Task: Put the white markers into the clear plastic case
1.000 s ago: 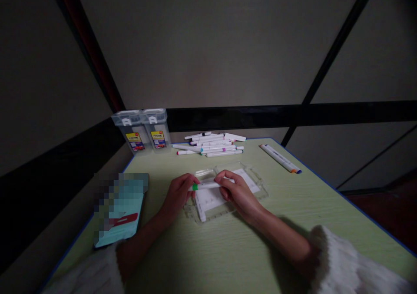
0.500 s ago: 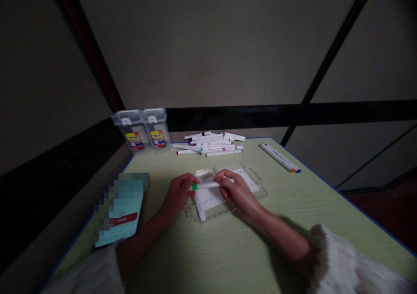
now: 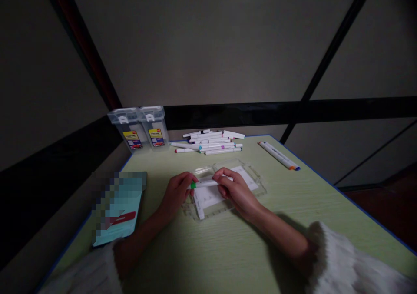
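A white marker with a green cap (image 3: 205, 183) lies crosswise between both hands, just above a clear plastic tray (image 3: 257, 185) with a white insert. My left hand (image 3: 176, 194) pinches the green-capped end. My right hand (image 3: 236, 189) grips the marker's other end with curled fingers. Both hands hover over the tray near the middle of the pale green table (image 3: 228, 250).
A heap of several white markers (image 3: 210, 143) lies at the table's far edge. Two clear marker boxes (image 3: 140, 129) stand at the far left. Two markers (image 3: 278, 156) lie side by side at the far right. A light blue pack (image 3: 119, 207) rests at the left edge.
Almost nothing has changed: both hands still hold the marker over the tray. The view has shifted slightly.
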Demonstrator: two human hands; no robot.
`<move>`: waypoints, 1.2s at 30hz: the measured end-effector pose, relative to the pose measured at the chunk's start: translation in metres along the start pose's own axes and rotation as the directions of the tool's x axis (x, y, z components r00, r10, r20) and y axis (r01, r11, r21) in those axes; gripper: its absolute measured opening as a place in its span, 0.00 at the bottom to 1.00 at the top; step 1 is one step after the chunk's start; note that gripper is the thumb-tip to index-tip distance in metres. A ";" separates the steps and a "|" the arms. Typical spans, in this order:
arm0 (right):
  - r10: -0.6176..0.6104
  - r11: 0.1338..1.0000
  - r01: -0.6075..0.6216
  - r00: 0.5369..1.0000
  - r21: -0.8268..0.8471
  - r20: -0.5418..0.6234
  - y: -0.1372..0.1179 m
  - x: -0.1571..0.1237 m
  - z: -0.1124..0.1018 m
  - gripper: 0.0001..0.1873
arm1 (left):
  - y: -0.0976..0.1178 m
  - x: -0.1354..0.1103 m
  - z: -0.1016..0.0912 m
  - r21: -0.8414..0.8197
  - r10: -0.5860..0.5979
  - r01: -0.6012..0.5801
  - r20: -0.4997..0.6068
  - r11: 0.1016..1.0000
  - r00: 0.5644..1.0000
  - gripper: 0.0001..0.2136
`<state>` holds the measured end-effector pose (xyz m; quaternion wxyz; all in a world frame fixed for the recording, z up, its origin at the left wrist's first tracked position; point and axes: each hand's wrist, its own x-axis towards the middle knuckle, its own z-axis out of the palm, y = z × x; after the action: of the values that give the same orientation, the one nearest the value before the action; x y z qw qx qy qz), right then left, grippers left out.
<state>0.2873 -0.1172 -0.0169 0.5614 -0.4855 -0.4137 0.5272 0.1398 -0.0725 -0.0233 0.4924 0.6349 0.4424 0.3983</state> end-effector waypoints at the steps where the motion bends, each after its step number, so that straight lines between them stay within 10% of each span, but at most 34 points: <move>1: -0.001 1.000 0.001 1.000 0.001 0.001 0.000 0.000 0.000 0.07 | 0.000 0.000 0.000 0.002 -0.004 0.004 -0.002 1.000 1.000 0.13; 36: -0.026 0.999 0.025 1.000 -0.045 -0.003 0.000 -0.001 0.000 0.09 | -0.002 0.000 -0.001 -0.027 0.004 -0.004 0.002 1.000 1.000 0.14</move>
<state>0.2872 -0.1186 -0.0168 0.5578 -0.4934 -0.4306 0.5099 0.1383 -0.0720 -0.0249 0.5008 0.6293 0.4353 0.4046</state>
